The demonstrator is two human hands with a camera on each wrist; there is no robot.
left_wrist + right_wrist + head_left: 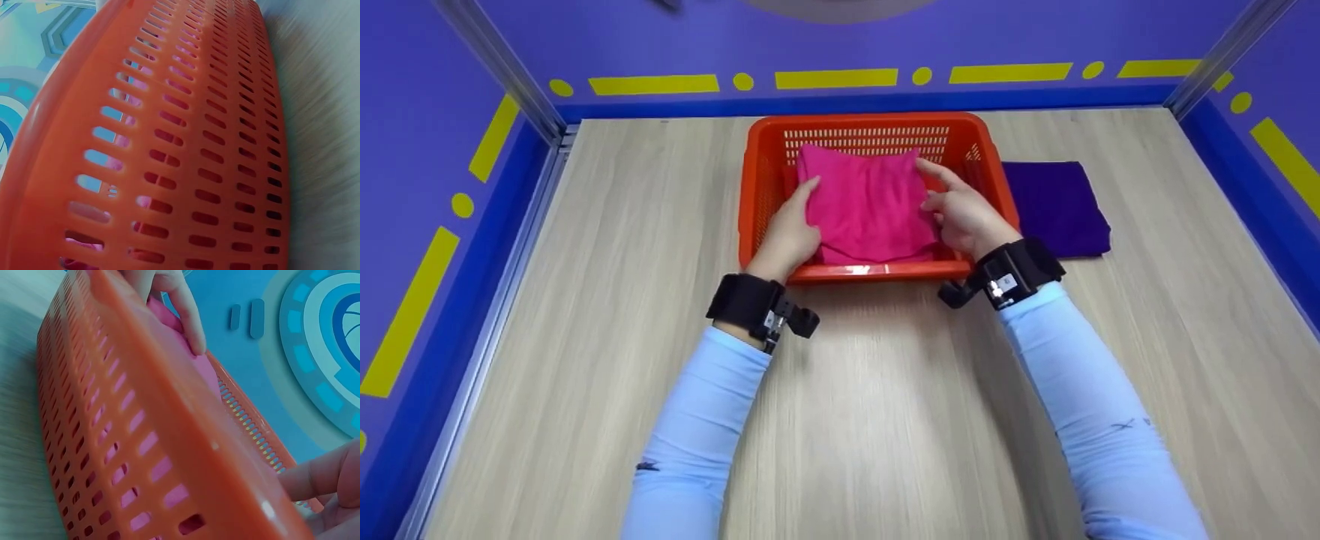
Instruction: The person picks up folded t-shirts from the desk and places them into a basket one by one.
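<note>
A folded pink cloth (870,206) lies inside an orange-red slotted plastic basket (866,271), its two far corners standing up. My left hand (789,236) reaches over the basket's left side and pinches the cloth's left edge, thumb on top; its other fingers are mostly hidden. At the right edge of the cloth is my right hand (966,217), with one finger stretched to the far right corner and another fingertip by the edge. In the right wrist view, the basket's rim partly hides this hand and the pink cloth (209,377).
A folded dark purple cloth (1054,210) lies on the wooden table (870,412) just right of the basket. Blue-purple panels with yellow marks (836,79) stand behind the table and along both sides. Black wrist straps (746,304) sit on both arms.
</note>
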